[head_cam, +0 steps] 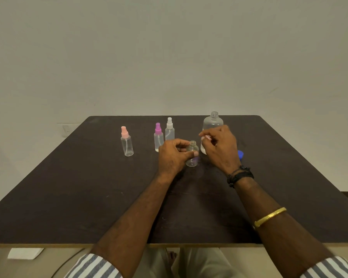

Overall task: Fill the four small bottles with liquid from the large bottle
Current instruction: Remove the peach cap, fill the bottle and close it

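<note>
Mid-task, I judge. The left hand (174,155) grips an uncapped small bottle (192,157) upright on the tabletop (88,187). The right hand (221,149) pinches a small pale piece (205,138), likely its sprayer. The open large bottle (213,122) stands at one o'clock of it. Three capped bottles (127,145) wait at ten to eleven, their fill unclear.

Table (68,197), small bottles (127,144), large bottle (213,123), maybe cap (240,154)

Blue-and-white striped cloth sleeves (92,265) rolled high; a thin gold metal bangle (269,216) on the right forearm, black braided cord wristbands (240,175) beyond it, nearer the right hand (221,149)
</note>
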